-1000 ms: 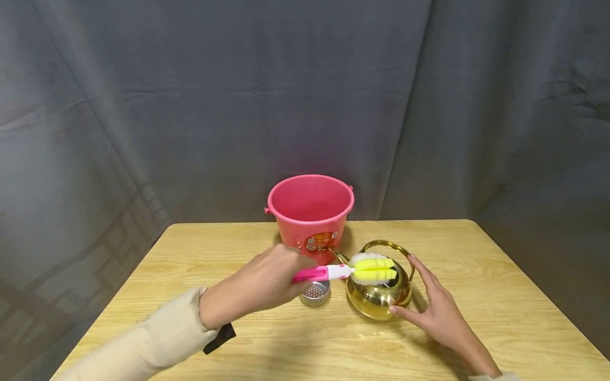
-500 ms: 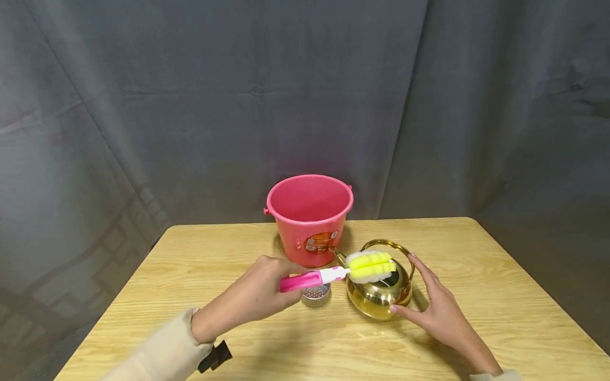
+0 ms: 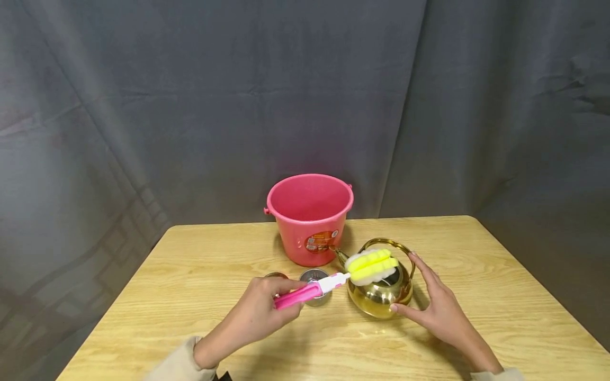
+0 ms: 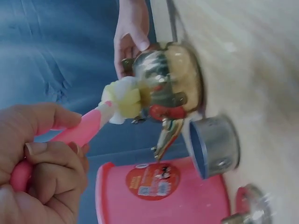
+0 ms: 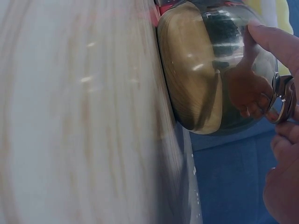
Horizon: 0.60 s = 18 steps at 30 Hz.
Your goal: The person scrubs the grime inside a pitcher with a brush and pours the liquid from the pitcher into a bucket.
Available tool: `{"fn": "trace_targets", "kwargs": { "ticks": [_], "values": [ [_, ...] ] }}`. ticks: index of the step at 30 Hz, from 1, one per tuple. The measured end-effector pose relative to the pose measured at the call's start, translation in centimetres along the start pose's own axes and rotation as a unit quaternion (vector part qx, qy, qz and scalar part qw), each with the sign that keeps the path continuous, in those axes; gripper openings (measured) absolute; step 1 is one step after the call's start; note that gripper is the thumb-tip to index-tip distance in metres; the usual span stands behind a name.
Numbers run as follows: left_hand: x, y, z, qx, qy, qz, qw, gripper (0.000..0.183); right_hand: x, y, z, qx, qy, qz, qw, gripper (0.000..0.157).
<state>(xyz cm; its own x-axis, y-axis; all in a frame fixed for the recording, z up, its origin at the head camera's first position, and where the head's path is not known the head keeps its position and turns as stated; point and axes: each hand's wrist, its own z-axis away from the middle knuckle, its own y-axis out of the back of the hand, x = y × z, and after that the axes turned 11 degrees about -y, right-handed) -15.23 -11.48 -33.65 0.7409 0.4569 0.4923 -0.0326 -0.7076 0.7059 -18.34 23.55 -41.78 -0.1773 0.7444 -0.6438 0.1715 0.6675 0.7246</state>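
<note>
Standing on the worktop (image 3: 190, 264), a pink bucket (image 3: 293, 241) is behind a gold kettle (image 3: 374, 307), which the right hand (image 3: 438, 312) holds between thumb and fingers; the left hand (image 3: 257, 312) grips a sponge brush (image 3: 333, 282) above it, near a metal cup (image 4: 219, 142).

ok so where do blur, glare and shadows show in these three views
Head view: fairly sharp, glints on the golden kettle, a soft shadow on the tabletop below the left hand. Left wrist view: hazy, bluish cast, the sponge brush soft-edged. Right wrist view: the tabletop's grain looks smeared, small glare spots dot it, and the kettle mirrors the right hand.
</note>
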Motion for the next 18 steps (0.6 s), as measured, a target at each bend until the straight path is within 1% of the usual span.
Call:
{"fn": "trace_targets", "kwargs": {
  "ticks": [6, 13, 15, 18],
  "values": [
    [-0.1, -0.6, 1.3, 0.033, 0.019, -0.003, 0.9993, 0.032, -0.1, 0.1, -0.1, -0.002, -0.003, 0.000, 1.000, 0.105],
    [0.0, -0.6, 2.4, 0.067, 0.023, 0.019, 0.9973, 0.034, -0.1, 0.0, 0.0, -0.002, 0.002, -0.007, 1.000, 0.105],
    [0.2, -0.5, 2.7, 0.077, 0.023, 0.025, 0.9964, 0.034, -0.1, 0.0, 0.0, -0.002, 0.002, -0.005, 1.000, 0.105],
    [0.3, -0.3, 3.0, 0.093, 0.011, 0.027, 0.9953, 0.034, -0.2, 0.1, -0.1, -0.003, -0.002, -0.002, 1.000, 0.105]
  ]
}}
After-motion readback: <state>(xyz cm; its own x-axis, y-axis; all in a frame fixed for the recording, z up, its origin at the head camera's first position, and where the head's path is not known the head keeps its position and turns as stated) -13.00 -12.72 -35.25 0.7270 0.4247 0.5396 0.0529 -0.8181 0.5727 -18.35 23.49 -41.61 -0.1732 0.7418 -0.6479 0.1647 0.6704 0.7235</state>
